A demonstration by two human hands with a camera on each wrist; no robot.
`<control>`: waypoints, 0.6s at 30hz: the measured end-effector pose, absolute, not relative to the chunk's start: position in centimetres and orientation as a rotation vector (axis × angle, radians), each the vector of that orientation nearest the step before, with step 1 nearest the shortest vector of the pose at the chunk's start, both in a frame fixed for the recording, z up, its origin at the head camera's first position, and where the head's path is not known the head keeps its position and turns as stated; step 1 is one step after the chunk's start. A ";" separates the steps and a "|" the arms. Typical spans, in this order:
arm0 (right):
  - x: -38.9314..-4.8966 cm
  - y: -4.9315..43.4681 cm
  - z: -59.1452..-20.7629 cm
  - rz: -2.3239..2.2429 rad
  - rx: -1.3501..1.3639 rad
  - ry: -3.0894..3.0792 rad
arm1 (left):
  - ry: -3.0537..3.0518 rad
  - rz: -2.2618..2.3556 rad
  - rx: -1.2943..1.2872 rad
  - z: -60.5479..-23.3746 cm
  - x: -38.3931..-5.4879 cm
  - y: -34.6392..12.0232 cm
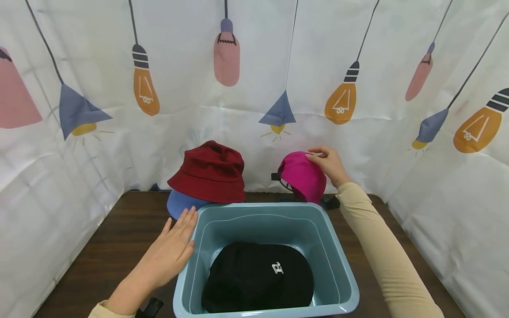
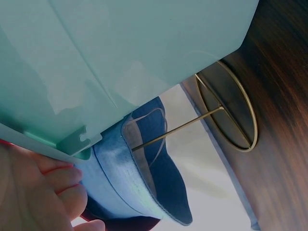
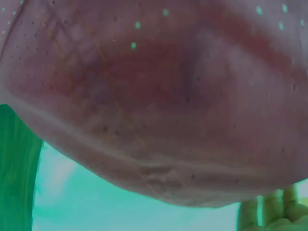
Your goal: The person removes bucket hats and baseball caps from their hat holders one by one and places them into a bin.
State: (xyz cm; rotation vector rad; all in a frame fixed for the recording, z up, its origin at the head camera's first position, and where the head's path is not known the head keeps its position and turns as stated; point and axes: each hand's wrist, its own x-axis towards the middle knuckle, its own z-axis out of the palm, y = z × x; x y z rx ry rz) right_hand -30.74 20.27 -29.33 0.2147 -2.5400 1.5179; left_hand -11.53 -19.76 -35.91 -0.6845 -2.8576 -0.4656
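Note:
My right hand (image 1: pixel 329 167) pinches the crown of a bright pink cap (image 1: pixel 304 176) at the back right, behind the basin. The cap (image 3: pixel 159 110) fills most of the right wrist view, discoloured, with my fingertips (image 3: pixel 272 211) at the lower right. Flat and with fingers straight, my left hand (image 1: pixel 169 254) rests along the left rim of a light blue basin (image 1: pixel 350 289). Inside the basin lies a black hat (image 1: pixel 254 282) with a small white emblem. Just beyond my left fingertips, a dark red bucket hat (image 1: pixel 212 174) sits over a blue hat (image 1: pixel 182 203).
In the left wrist view the blue hat (image 2: pixel 120 168) hangs on a thin gold metal stand (image 2: pixel 252 137) beside the basin's outer wall (image 2: pixel 125 43). A dark wood table (image 1: pixel 107 243) carries everything. White cloth (image 1: pixel 179 110) printed with lamps surrounds it.

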 end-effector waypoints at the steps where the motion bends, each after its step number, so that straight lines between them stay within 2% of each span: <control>1: -30.8 20.4 -29.4 1.519 0.211 -2.564 | -2.857 -0.463 -0.686 -35.9 -11.5 -19.8; 18: -30.8 21.2 -29.5 1.561 0.164 -2.664 | -2.850 -0.443 -0.691 -36.1 -11.5 -19.8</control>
